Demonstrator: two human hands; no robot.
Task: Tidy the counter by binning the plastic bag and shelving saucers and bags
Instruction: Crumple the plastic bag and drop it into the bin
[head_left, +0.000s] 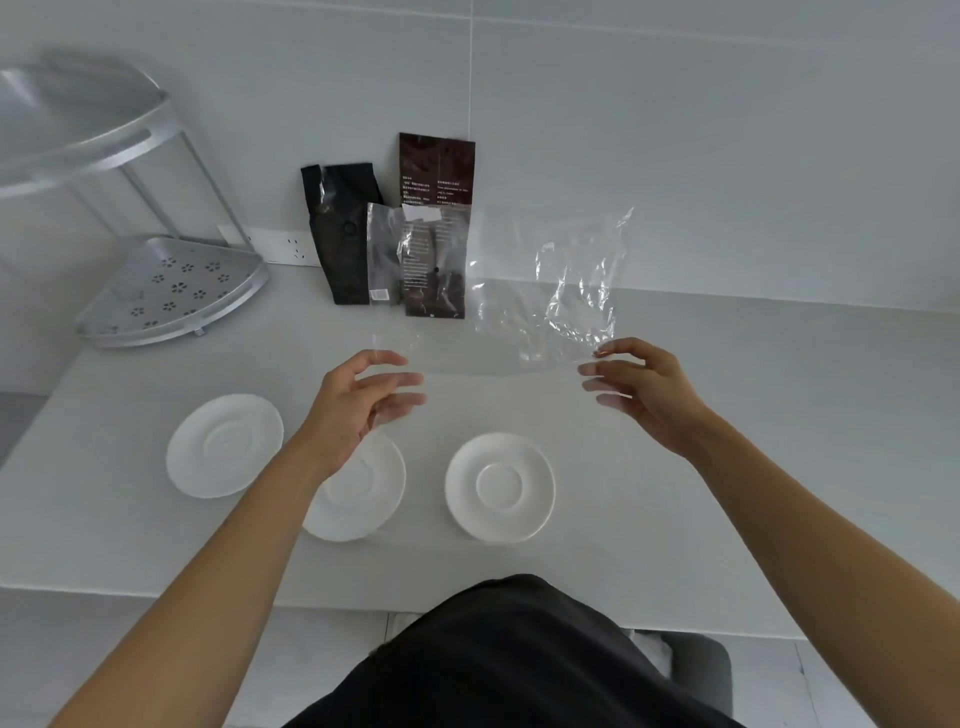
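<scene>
White tiled wall and pale counter (727, 415) make up my field, the counter bearing every item listed below. Places are given relative to the middle saucer.

1. Corner shelf rack (171, 291), aluminium, two tiers, perforated lower tray. Stands far left of and behind the middle saucer, against the wall. I see nothing on the lower tier; the top of the upper one is out of my sight. Shelving not begun, by my reading.

2. Clear plastic bag (550, 301), crinkled, large. Lifted above the counter, behind and right of the middle saucer, partly veiling the brown bag. No bin shows in my view, so binning is still to do.

3. Brown coffee bag (436, 171), printed, and black bag (337, 234), with a small clear-fronted packet (387, 254) leaning before them. All propped at the wall, directly behind the middle saucer. Not shelved.

4. Saucers, three, white: left saucer (224, 446), middle saucer (358, 488) partly under my left forearm, right saucer (500, 487). In a loose row near the front edge. Not shelved.

5. Left hand (358, 400), fingers spread and blurred, just at the plastic bag's lower edge; I cannot tell whether it grips.

6. Right hand (644, 384), thumb and forefinger seemingly pinched on the bag's lower right corner, other fingers apart.

Status: first step under way, all else pending.
</scene>
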